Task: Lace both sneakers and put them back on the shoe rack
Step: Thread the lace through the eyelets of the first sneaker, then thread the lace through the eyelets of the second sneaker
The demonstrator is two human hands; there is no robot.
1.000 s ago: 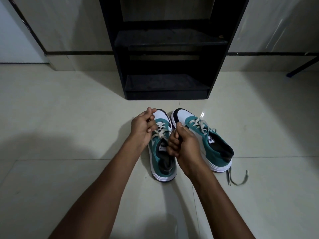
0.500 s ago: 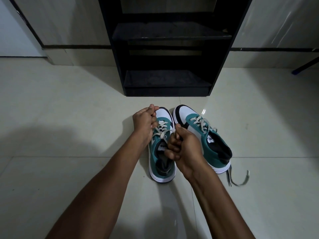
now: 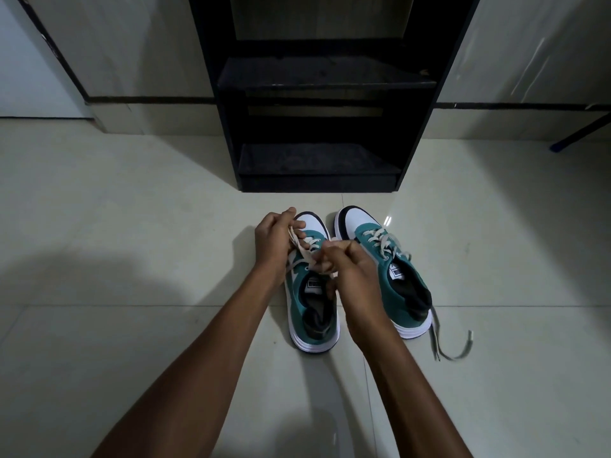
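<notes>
**A:** Which step is the person on?

**B:** Lacing the left sneaker (image 3: 312, 312), by the look of it. It stands on the tiled floor (image 3: 132, 259), toe toward the black shoe rack (image 3: 317, 127). The left hand (image 3: 274, 246) is clenched on one run of the cream lace (image 3: 302, 254) beside the toe cap; the right hand (image 3: 350, 269) is pinched on the other end above the tongue. The lace is drawn between them across the eyelets.

**A:** And the other shoe?

**B:** The right sneaker (image 3: 393, 276) sits just beside it, also on the floor. Its lace is threaded over the front eyelets, but the loose lace ends (image 3: 453, 348) trail on the tile past the heel, so it seems unfinished. Both rack shelves that show are bare.

**A:** What does the next move need?

**B:** Probably finding the next eyelet and feeding a tip through while the other hand keeps tension; which eyelet is hidden behind the fingers.

**A:** Any change from half a second ago?

**B:** The hands have closed in. The right hand has moved up and over toward the left, and more lace now shows between them. The sneakers have not shifted.
</notes>
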